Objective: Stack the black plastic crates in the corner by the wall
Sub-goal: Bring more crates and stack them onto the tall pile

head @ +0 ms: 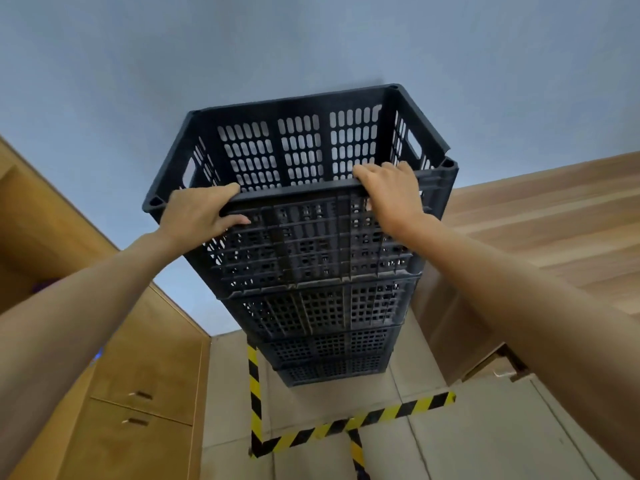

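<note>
I have both hands, left hand [201,213] and right hand [388,192], grasping the top crate's [301,150] near rim, atop the stack [329,306] against the wall [311,46] at 12 o'clock; I'd square corners before letting go.

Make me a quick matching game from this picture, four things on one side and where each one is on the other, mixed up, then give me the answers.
Things:
1. left hand
2. right hand
3. striped tape
4. wooden cabinet

Places:
A. on the floor, marking lines around the foot of the stack
B. gripping the near rim of the top crate, close to its left corner
C. standing to the left of the stack
D. curled over the near rim of the top crate, toward its right end

Pairs: 1-B, 2-D, 3-A, 4-C
</note>
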The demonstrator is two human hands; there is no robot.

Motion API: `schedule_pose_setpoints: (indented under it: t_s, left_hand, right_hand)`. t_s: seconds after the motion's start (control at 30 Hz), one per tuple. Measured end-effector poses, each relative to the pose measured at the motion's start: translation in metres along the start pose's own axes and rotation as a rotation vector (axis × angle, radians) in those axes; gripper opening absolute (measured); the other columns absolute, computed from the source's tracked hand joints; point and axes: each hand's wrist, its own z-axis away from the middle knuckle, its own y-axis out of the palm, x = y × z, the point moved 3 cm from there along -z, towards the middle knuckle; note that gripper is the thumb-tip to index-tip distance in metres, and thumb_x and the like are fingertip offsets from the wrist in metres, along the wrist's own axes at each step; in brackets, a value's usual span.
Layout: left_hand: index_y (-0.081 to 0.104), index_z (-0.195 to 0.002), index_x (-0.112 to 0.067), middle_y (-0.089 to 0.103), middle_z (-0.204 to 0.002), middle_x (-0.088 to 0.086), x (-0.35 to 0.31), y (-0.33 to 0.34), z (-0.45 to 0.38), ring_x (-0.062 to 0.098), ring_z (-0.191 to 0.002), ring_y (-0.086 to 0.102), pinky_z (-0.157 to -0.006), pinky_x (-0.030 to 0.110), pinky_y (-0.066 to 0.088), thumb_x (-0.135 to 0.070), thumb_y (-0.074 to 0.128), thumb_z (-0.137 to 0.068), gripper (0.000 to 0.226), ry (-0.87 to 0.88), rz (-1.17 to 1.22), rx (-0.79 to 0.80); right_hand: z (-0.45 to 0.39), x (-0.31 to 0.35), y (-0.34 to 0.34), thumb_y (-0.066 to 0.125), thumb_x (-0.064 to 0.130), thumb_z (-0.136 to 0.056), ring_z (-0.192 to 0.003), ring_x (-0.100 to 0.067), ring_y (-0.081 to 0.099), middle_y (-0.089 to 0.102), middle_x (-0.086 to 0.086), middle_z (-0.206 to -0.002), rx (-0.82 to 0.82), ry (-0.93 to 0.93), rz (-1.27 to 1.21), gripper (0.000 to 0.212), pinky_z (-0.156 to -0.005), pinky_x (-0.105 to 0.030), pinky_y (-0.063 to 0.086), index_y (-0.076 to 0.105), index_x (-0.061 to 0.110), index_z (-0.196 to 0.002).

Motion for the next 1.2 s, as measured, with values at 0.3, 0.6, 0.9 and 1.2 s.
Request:
schedule_pose_setpoints:
  t_s: [0.3, 0.6, 0.9, 1.2]
  left_hand:
    - [0.053, -0.097, -0.019, 0.068, -0.076, -0.003, -0.033, 0.004, -0.029, 0.023, -0.065, 0.066, -0.05, 0.031, 0.049, -0.055, 0.063, -0.082, 0.041, -0.108, -0.013, -0.035]
    - [0.052, -0.1, -0.018, 0.066, -0.072, -0.002, -0.03, 0.006, -0.025, 0.024, -0.061, 0.065, -0.049, 0.033, 0.051, -0.06, 0.057, -0.084, 0.045, -0.074, -0.037, -0.022]
    - [0.051, -0.098, -0.021, 0.068, -0.076, -0.004, -0.037, -0.001, -0.023, 0.021, -0.063, 0.066, -0.048, 0.027, 0.045, -0.054, 0.063, -0.083, 0.039, -0.106, 0.017, -0.006]
    - [0.04, -0.087, -0.021, 0.063, -0.079, -0.003, -0.057, -0.015, -0.018, 0.022, -0.07, 0.064, -0.053, 0.032, 0.044, -0.047, 0.065, -0.085, 0.035, -0.232, 0.005, 0.083]
  right_hand:
    - [-0.024, -0.039, 0.007, 0.068, 0.003, -0.077, -0.085, -0.029, 0.06, 0.066, -0.004, -0.087, -0.006, 0.002, 0.025, 0.024, -0.079, -0.039, 0.039, 0.054, 0.018, -0.09]
    - [-0.019, -0.036, 0.008, 0.066, -0.004, -0.073, -0.084, -0.031, 0.061, 0.065, -0.003, -0.085, 0.058, 0.031, 0.078, 0.03, -0.079, -0.041, 0.042, 0.05, 0.019, -0.085]
    - [-0.02, -0.035, 0.007, 0.067, -0.007, -0.072, -0.084, -0.031, 0.061, 0.066, -0.005, -0.085, 0.125, 0.058, 0.091, 0.035, -0.081, -0.042, 0.042, 0.048, 0.019, -0.087]
    - [-0.009, -0.04, -0.002, 0.063, -0.004, -0.079, -0.091, -0.03, 0.058, 0.064, -0.005, -0.096, 0.167, -0.023, 0.012, 0.034, -0.083, -0.041, 0.041, 0.05, 0.015, -0.103]
